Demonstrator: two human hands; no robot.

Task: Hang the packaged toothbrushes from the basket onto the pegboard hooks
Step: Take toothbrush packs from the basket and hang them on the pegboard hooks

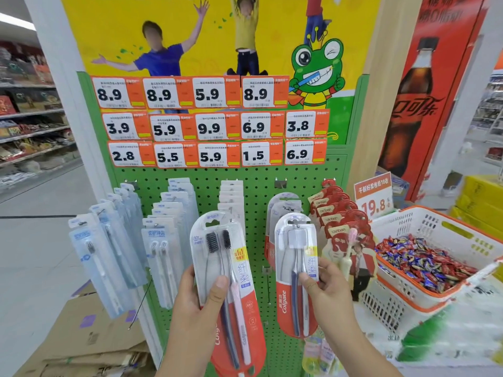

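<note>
The left hand (pixel 202 308) grips a Colgate twin-pack (pixel 227 270) of toothbrushes, thumb pressed across the clear blister front and fingers curled behind the left edge; the pack is held tilted in front of the green pegboard (pixel 255 183), free of any hook, and shows two dark-bristled brush heads, a yellow sticker and the red "Colgate" base. The right hand (pixel 325 289) pinches a second Colgate pack (pixel 295 270) at its right edge between thumb and fingers; this pack's top hole sits at the tip of a peg hook (pixel 298 225), with more packs of the same kind hanging behind it. To the right hang red-carded toothbrush packs (pixel 340 213) printed "canban", and to the left rows of pale blue and white carded toothbrushes (pixel 109 257). Above, orange-and-white price tags (pixel 212 123) read 8.9, 8.9, 5.9, 8.9; then 3.9, 5.9, 9.9, 6.9, 3.8; then 2.8, 5.5, 5.9, 1.5, 6.9. A yellow poster (pixel 217 36) over them carries a crowned green cartoon frog (pixel 315 69) brushing its teeth. At the right a white and orange basket (pixel 424 221) holds wrapped candies (pixel 419 257), a sign (pixel 374 197) beside it reads 19.8, and a red cola bottle banner (pixel 424 91) stands behind. Flattened cardboard (pixel 89 330) lies on the floor at lower left.
</note>
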